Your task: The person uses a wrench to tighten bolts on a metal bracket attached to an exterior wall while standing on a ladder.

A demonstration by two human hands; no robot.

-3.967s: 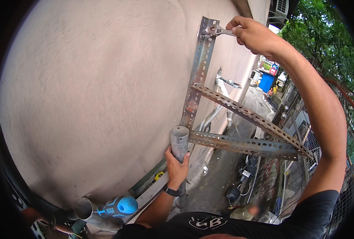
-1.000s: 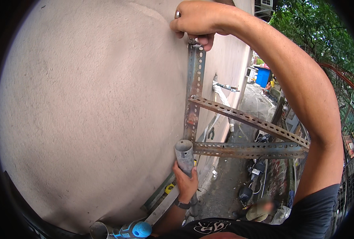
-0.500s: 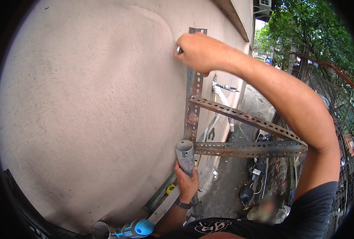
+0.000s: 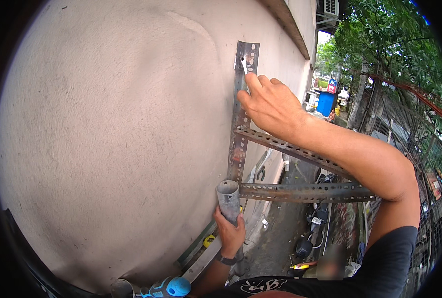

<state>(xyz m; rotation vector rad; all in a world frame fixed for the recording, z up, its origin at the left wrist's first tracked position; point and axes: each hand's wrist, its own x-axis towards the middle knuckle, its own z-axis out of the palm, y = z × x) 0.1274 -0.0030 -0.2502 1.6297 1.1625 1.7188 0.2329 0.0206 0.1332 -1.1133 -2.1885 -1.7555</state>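
A triangular bracket of perforated grey angle iron (image 4: 241, 124) stands against a beige plastered wall (image 4: 111, 139). Its diagonal brace (image 4: 300, 149) and horizontal arm (image 4: 305, 191) reach out to the right. My right hand (image 4: 268, 107) grips a small metal wrench (image 4: 244, 67) whose head sits on the top of the upright strip. My left hand (image 4: 230, 233) is wrapped around an upright grey metal pipe (image 4: 228, 198) just beside the foot of the bracket. The pipe's open end faces up.
A blue power drill (image 4: 168, 287) hangs at the lower edge near my body. Far below lie a street, parked motorbikes (image 4: 310, 238) and a blue bin (image 4: 325, 103). A wire fence (image 4: 419, 149) and trees fill the right side.
My right hand has dropped from the very top of the upright strip to a little lower, and the wrench head now shows above the fingers. My left hand has stayed on the pipe.
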